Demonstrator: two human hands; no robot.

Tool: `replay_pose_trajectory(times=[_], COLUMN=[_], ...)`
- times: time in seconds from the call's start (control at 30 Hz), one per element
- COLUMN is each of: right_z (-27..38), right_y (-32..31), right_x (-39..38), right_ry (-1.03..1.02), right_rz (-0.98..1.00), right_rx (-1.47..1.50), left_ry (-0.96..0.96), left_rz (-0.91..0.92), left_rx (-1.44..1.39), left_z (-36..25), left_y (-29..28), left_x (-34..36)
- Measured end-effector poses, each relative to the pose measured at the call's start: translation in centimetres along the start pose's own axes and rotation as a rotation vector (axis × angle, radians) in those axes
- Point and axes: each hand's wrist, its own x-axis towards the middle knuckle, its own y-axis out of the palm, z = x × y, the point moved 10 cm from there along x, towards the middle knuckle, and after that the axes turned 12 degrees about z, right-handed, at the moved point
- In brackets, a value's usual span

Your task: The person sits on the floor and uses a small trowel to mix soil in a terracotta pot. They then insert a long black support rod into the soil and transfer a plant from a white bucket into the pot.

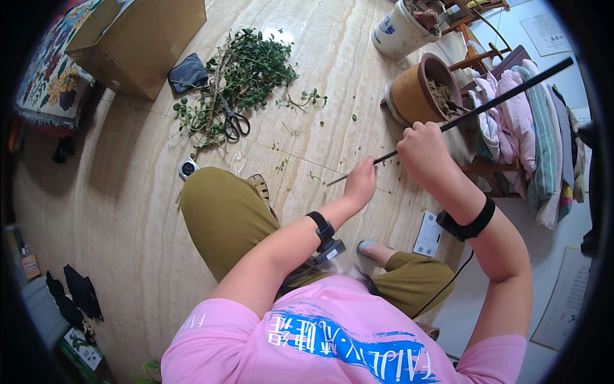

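Observation:
A long, thin black rod (511,94) slants across in front of me, rising from the middle of the view to the upper right. My right hand (422,150) is wrapped in a fist around its middle part. Closer to the rod's lower, thinner end, my left hand (361,181) has its fingers closed on it. Beyond the right hand stands a brown plant pot (406,96) with soil in it, and the rod passes in front of its right side. Black-handled scissors (235,125) lie on the floor beside a heap of cut green leafy stems (259,67).
A cardboard box (144,48) stands at the far left, near a dark cloth bundle (187,74). A white bucket (393,32) is behind the pot. Folded clothes (540,137) are stacked at the right. Loose leaves and a small white device (187,168) lie on the tiled floor.

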Motion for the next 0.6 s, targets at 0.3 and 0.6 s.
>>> replay_pose_trajectory(times=[0.3, 0.6], right_z=[1.4, 1.4], right_y=[-3.0, -5.9], right_x=[4.3, 4.2], right_ry=[0.025, -0.013], right_rz=[-0.143, -0.234], right_rx=[0.031, 0.105], left_ry=[-0.079, -0.152], left_rz=[-0.232, -0.35], left_rx=[0.154, 0.119], left_z=[2.2, 0.9], left_y=[-5.9, -8.4], left_x=[2.0, 0.7])
